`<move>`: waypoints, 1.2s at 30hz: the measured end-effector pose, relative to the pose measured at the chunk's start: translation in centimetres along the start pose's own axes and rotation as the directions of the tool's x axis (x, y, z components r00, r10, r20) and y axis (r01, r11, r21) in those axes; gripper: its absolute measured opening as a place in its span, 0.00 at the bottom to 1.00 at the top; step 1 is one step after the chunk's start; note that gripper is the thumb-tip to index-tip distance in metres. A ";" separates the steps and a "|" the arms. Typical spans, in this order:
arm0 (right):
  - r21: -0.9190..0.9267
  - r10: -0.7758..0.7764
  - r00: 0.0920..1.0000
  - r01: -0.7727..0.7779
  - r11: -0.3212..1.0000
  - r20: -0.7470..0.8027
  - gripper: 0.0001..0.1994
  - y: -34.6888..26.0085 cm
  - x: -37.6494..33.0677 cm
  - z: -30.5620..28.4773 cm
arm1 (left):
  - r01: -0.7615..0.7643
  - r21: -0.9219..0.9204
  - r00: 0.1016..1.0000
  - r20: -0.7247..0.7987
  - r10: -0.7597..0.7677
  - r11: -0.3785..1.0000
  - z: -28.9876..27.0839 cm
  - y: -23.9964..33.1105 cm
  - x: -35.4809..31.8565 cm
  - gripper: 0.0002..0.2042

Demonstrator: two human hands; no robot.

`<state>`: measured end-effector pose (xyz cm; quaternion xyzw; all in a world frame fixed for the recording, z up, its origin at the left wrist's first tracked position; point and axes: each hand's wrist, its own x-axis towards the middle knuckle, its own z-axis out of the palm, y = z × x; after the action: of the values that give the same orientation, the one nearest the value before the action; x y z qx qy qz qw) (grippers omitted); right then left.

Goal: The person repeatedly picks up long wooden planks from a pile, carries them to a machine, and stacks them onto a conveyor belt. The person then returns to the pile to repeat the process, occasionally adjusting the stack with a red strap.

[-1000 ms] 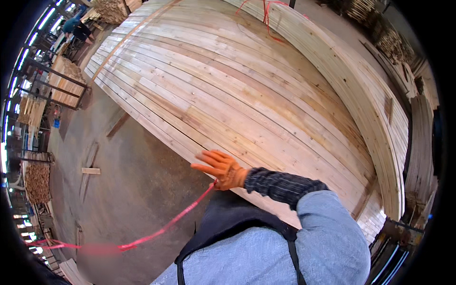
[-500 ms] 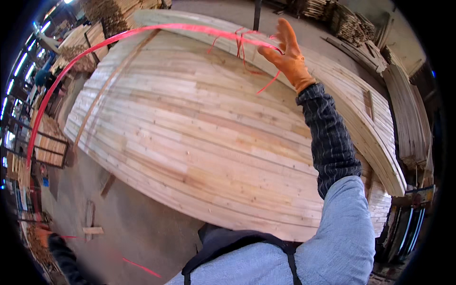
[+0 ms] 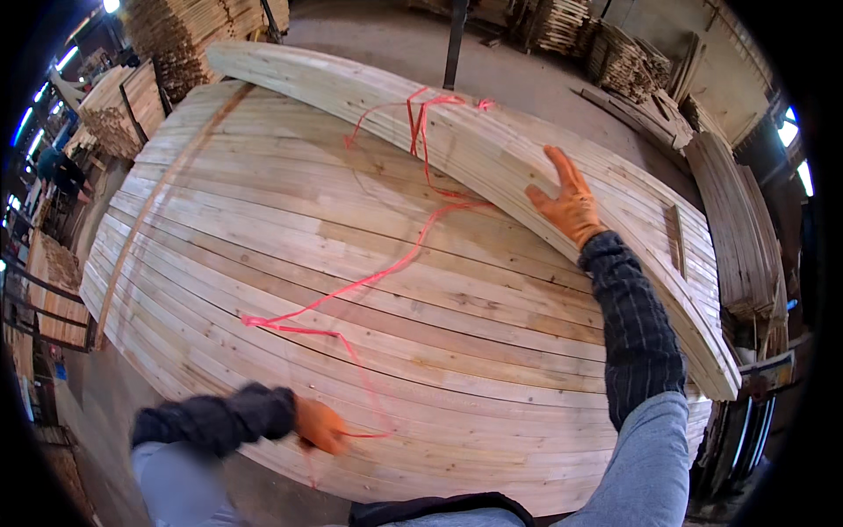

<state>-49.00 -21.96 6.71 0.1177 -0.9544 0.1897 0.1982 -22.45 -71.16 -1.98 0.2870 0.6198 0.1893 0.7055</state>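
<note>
Red plastic twine (image 3: 386, 271) runs in a loose zigzag over a wide layer of pale wooden boards (image 3: 351, 237). Its far part loops around a narrow bundle of planks (image 3: 518, 176) that lies across the boards' far right side. My left hand (image 3: 320, 426), in an orange glove, is closed on the twine low over the near boards, its fingers partly blurred. My right hand (image 3: 569, 200), gloved the same, is held open with fingers spread over the bundle. Nothing shows in it; whether it touches the planks I cannot tell.
A thin wooden strip (image 3: 167, 202) crosses the boards at the left. Stacked lumber (image 3: 189, 39) stands at the far left, with more piles (image 3: 628, 66) at the far right. A dark post (image 3: 456, 44) rises behind the bundle. Another person (image 3: 60, 169) is at the far left.
My left hand has come from the lower left to over the near boards. The twine has dropped from a raised arc onto the boards. My right hand has lowered toward me, the twine gone from it.
</note>
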 end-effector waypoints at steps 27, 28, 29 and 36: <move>-0.494 0.328 0.929 -0.208 0.844 0.170 0.53 5.8 1.9 0.8 | -0.746 0.261 -0.011 -0.925 0.381 0.612 -34.0 8.1 -2.6 0.15; -0.498 0.327 0.929 -0.203 0.843 0.175 0.53 5.7 2.1 0.8 | -0.701 0.446 -0.133 -0.848 0.513 0.556 -30.8 7.0 -3.2 0.15; -0.500 0.326 0.929 -0.200 0.842 0.177 0.52 5.7 2.3 0.7 | -0.635 0.614 -0.248 -0.736 0.630 0.468 -27.5 6.1 -3.7 0.16; -0.507 0.343 0.924 -0.216 0.834 0.170 0.52 6.5 1.1 0.4 | -0.747 0.135 -0.276 -0.954 -0.119 0.651 -12.4 -13.3 -13.3 0.18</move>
<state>-52.10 -16.42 4.81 -0.0537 -0.9954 -0.0420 0.0670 -37.94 -87.46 -1.16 -0.0106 0.7075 0.7040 -0.0609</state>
